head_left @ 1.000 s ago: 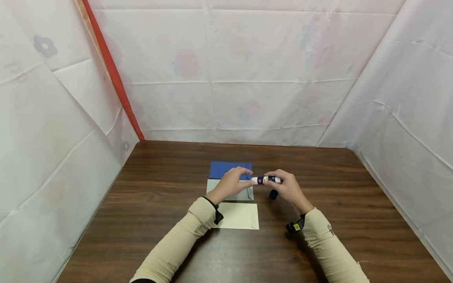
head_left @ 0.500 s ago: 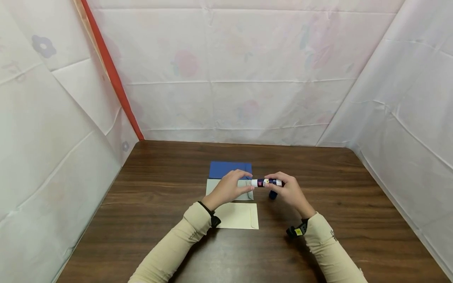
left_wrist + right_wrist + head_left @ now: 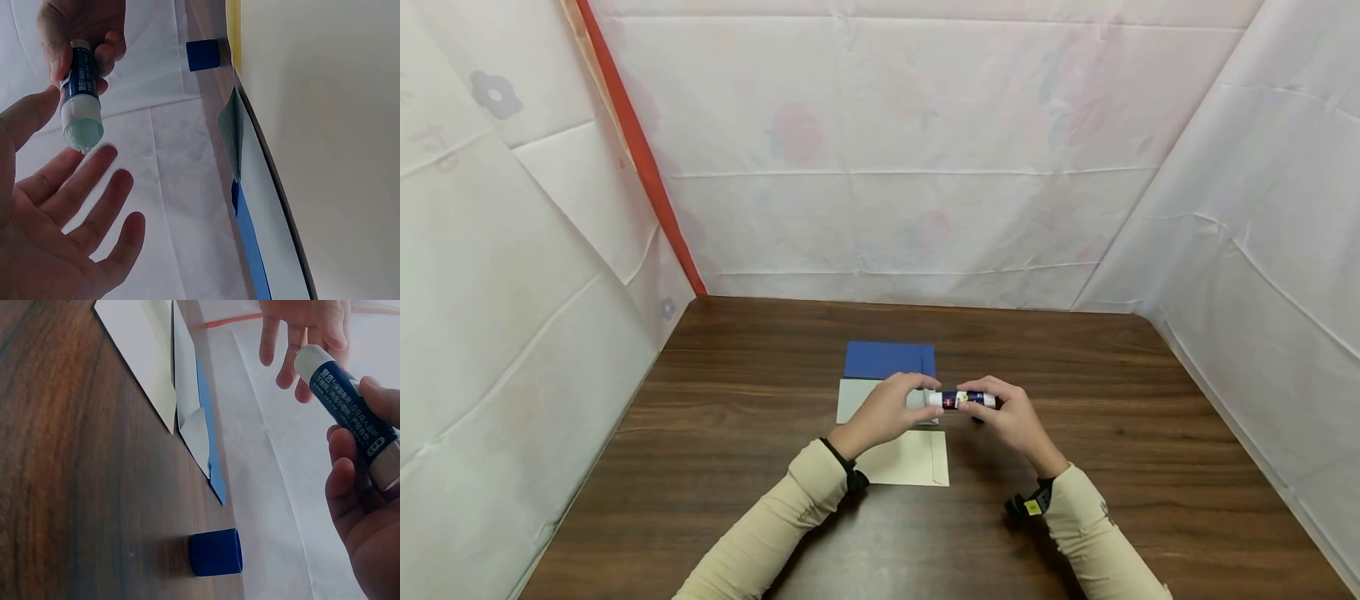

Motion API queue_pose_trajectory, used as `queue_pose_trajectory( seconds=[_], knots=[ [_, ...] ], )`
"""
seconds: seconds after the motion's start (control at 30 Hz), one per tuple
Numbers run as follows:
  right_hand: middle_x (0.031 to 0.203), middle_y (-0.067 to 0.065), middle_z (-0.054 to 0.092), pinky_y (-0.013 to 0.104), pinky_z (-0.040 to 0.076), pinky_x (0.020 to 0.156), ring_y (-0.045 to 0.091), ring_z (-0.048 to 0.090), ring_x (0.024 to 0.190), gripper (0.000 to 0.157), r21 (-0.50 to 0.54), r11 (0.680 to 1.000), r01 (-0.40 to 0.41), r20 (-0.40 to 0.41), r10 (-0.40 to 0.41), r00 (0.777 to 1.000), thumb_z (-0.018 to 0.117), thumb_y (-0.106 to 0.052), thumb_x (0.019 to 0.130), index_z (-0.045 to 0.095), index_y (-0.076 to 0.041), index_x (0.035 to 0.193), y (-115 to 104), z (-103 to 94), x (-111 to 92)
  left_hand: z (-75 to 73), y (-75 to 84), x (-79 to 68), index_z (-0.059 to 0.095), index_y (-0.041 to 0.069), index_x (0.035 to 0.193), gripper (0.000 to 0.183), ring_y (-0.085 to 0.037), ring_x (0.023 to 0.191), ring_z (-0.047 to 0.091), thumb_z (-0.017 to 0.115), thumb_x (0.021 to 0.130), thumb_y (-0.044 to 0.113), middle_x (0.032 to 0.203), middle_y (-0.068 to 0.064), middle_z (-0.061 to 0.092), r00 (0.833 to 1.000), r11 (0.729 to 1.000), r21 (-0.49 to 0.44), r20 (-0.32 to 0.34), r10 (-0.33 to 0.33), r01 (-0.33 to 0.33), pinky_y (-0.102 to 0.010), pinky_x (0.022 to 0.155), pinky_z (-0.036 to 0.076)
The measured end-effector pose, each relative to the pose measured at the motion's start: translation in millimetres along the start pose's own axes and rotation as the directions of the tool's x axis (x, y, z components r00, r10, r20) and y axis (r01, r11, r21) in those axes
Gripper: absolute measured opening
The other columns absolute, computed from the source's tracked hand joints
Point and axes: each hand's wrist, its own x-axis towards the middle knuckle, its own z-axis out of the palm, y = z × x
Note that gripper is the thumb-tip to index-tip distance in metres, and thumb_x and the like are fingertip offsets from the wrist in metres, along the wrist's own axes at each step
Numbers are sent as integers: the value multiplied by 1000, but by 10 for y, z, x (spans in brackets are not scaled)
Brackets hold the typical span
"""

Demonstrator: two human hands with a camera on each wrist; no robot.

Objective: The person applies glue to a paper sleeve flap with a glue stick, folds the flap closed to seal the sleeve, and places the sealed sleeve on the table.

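My right hand [image 3: 1013, 412] grips an uncapped glue stick [image 3: 964, 401] by its dark blue labelled barrel, held level above the table. In the left wrist view the pale end of the glue stick [image 3: 82, 128] faces my left hand [image 3: 75, 231]. That hand's fingers are spread around the end, thumb beside it; whether they touch it I cannot tell. A dark blue cap [image 3: 215, 553] stands on the table, mostly hidden in the head view. Under and beside my left hand lie a grey-green envelope [image 3: 857, 400], a blue envelope [image 3: 883, 359] and a cream envelope [image 3: 902, 462].
The brown wooden table [image 3: 737, 400] spreads out around the envelopes. White patterned sheeting [image 3: 887, 225] hangs behind it and on both sides. A red strip [image 3: 643, 158] runs down the back left corner.
Both hands have come slightly nearer to me along with the glue stick. The cap is now mostly covered in the head view, and more of the blue envelope shows.
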Motion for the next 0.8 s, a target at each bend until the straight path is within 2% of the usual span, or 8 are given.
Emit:
queue_pose_trajectory(
  seconds=[0.17,0.27,0.4,0.67,0.8],
  knots=[
    [98,21,67,28,52,59,3,53,71,21,41,999,17,-5,-17,1000,69,0,87,70,4,108,208,29,-13,31,12,-12,66,10,122,37,-21,109,62,67,92,32,116,-4,69,1000,1000,3,-13,25,-25,-41,93,50],
    [100,21,67,27,52,59,3,54,73,21,43,999,24,-2,-23,1000,69,0,88,70,3,109,323,48,-17,47,16,-22,67,11,120,34,-19,104,63,69,91,30,112,-3,70,1000,1000,4,-17,24,-24,-39,90,50],
    [101,20,67,22,51,61,4,55,75,22,65,997,34,-3,-34,999,69,-1,88,70,2,110,353,64,-30,68,12,-37,68,12,117,30,-18,101,63,70,90,27,110,-4,70,999,1000,-13,-27,25,-25,-38,88,49],
    [101,20,68,21,52,64,4,57,78,23,91,995,28,2,-28,1000,70,-5,88,70,1,110,368,89,-52,100,-23,-58,69,13,113,26,-15,98,62,71,89,24,110,-3,70,998,999,-40,-58,29,-31,-37,87,48],
    [101,21,67,21,52,65,4,58,79,23,103,994,30,5,-30,1000,69,-6,89,70,1,111,370,102,-57,105,-32,-70,69,13,113,26,-15,96,61,71,89,23,108,-2,70,997,997,-64,-70,34,-39,-41,88,49]
  ],
)
